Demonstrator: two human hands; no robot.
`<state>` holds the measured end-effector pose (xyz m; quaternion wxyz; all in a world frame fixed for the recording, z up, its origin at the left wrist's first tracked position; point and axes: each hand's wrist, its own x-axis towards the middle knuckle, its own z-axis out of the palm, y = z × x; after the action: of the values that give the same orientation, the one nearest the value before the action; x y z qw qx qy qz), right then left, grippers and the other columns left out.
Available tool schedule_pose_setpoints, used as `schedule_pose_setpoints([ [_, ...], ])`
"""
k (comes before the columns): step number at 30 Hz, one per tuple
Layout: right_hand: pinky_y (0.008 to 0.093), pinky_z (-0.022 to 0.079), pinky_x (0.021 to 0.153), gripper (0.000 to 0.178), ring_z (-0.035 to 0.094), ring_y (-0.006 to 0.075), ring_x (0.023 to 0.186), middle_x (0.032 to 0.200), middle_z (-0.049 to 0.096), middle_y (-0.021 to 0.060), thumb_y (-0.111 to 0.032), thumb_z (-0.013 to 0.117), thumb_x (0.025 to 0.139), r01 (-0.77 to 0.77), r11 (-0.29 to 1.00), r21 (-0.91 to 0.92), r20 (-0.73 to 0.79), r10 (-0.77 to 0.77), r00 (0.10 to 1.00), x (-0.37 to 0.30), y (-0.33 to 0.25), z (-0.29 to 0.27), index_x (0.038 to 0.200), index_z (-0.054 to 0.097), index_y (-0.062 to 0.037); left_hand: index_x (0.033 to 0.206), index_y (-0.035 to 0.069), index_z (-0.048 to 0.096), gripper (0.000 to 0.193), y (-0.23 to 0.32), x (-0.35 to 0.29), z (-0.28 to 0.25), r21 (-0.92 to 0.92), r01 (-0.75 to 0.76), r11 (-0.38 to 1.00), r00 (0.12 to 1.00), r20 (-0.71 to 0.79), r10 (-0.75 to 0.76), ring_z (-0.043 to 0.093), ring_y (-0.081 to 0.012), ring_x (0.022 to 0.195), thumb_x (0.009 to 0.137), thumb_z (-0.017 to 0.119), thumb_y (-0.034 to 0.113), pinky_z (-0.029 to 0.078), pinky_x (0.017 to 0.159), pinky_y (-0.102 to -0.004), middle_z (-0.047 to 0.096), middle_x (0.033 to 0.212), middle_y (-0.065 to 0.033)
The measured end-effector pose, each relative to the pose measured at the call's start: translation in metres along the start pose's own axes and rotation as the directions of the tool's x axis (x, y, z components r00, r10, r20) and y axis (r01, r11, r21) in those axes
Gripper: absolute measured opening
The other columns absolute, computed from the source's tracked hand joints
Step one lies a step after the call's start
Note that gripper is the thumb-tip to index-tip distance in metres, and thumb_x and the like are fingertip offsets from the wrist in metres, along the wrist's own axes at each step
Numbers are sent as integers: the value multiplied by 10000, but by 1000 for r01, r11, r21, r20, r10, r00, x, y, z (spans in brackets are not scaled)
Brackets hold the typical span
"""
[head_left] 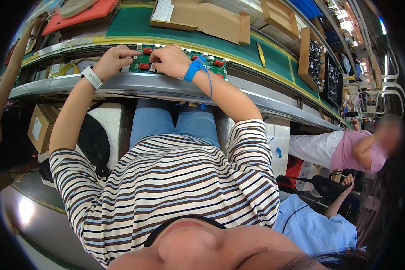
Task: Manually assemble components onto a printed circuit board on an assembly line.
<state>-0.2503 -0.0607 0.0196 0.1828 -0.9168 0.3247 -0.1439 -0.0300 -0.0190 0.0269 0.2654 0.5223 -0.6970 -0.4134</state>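
A green circuit board [144, 66] with red block components and white connectors lies along the near rail of the line, beneath both of my hands. My left hand [114, 62], below a white wristwatch [91, 76], is closed at the board's left end, thumb and fingertips drawn together. Whatever sits between them is too small to make out. Bent over the middle of the board is my right hand [171, 62], its fingers pinched down among the parts. Its fingertips are partly hidden. A blue wrist strap [195, 69] with a cord circles my right wrist.
Beyond the board runs a green conveyor [135, 22] carrying a flattened cardboard box [211, 20] and a yellow-handled tool [261, 55]. A box of small dark parts [311, 58] stands at right. A metal rail [166, 85] borders my side. Co-workers sit at right; another arm shows at far left.
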Motion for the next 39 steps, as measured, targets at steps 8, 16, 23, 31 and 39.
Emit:
schedule_pose_setpoints([
  [8,383,376,767,154,597,264,758,715,637,90,-178,596,697,14,1000,-27,12,-14,1000,-1,-1,-1,820,661,-112,1088,73,614,307,-1,-5,4,215,-102,971,990,-78,122,558,-154,731,783,588,55,455,696,-271,596,832,-92],
  [16,378,366,783,117,588,252,786,726,636,79,-185,617,695,54,997,-49,-15,-55,998,-3,-5,-1,781,655,-116,1042,32,589,263,1,-7,11,170,-86,982,984,-139,110,573,-150,682,782,607,69,468,666,-264,632,794,-58],
  [23,378,362,793,89,584,245,792,735,639,63,-186,623,694,68,995,-71,-25,-70,997,-4,-6,-1,746,653,-120,932,33,586,190,2,-4,13,292,-118,949,989,-53,139,632,-248,744,758,625,97,484,677,-321,642,799,-132],
  [31,383,357,796,80,575,244,805,750,642,49,-193,626,700,123,988,-92,-21,-125,992,-5,-3,0,740,654,-128,933,57,595,199,3,-4,13,387,-161,908,981,-40,191,618,-282,733,743,623,108,475,655,-349,636,769,-125],
  [39,391,352,808,92,566,249,820,781,635,52,-204,613,709,143,984,-106,27,-141,990,-10,-8,-1,756,665,-143,935,46,579,186,5,-8,16,376,-178,909,979,-24,201,612,-299,736,753,589,79,472,658,-346,622,792,-150],
])
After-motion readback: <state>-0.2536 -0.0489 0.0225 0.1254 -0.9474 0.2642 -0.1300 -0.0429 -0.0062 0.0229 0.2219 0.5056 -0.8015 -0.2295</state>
